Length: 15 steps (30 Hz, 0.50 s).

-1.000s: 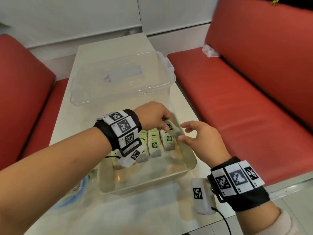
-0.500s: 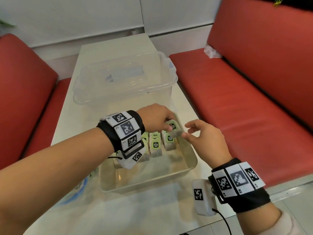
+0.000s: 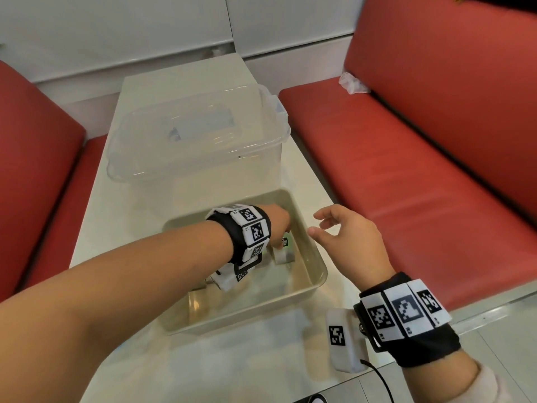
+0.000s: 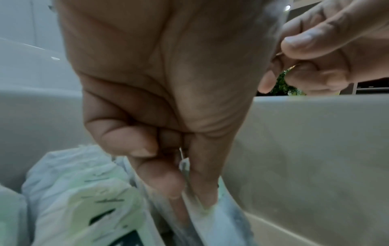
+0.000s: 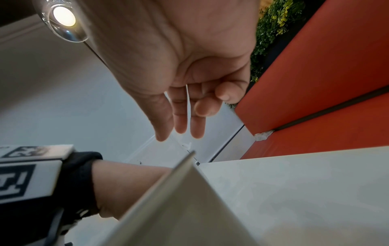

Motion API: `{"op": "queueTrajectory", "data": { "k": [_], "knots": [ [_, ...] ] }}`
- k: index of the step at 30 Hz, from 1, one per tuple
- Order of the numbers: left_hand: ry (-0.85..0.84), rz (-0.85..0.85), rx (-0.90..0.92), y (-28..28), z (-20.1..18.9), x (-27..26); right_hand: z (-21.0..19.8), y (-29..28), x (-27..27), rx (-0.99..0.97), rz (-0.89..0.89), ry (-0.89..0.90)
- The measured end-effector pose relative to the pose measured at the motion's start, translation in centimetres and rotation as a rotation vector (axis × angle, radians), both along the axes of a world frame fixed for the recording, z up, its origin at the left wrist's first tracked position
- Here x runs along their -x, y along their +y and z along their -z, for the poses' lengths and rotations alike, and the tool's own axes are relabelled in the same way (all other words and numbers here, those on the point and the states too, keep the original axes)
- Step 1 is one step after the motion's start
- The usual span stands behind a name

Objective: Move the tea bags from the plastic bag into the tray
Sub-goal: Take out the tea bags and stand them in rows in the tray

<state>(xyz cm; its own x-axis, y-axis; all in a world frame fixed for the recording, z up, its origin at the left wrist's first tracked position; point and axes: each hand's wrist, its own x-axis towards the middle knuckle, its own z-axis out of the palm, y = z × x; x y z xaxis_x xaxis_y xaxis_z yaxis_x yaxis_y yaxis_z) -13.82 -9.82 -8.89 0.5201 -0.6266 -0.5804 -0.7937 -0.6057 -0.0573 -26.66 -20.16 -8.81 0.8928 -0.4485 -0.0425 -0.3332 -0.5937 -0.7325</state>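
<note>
Inside the tray [image 3: 315,282], left hand [image 3: 276,222] pinches a tea bag [image 4: 210,214] upright by the right wall. Right hand [image 3: 348,242] hovers outside that wall, slack, holding nothing.

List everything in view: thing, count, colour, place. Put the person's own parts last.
Table: one, pale, between the benches.
Tray: one, beige, near end of table.
Tea bags: several, white and green, in the tray; count hidden by the arm.
Clear box: one, lidded, beyond the tray.
Benches: two, red, either side.
Crumpled plastic: one, whitish, on the right bench.
Left hand: in the tray, pinching a tea bag.
Right hand: fingers relaxed, beside the tray, holding nothing.
</note>
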Motion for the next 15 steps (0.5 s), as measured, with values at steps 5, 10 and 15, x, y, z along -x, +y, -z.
{"op": "queueTrajectory", "data": {
  "k": [5, 10, 15],
  "knots": [
    [-0.032, -0.058, 0.05, 0.5, 0.2, -0.7, 0.0, -0.2, 0.0, -0.002, 0.002, -0.003],
    [0.003, -0.064, 0.18, 0.8, -0.8, -0.5, -0.1, -0.1, -0.1, -0.003, -0.001, -0.011],
    [0.348, -0.051, -0.063, 0.6, 0.5, 0.6, -0.2, 0.2, -0.2, 0.001, -0.011, -0.014]
  ]
}}
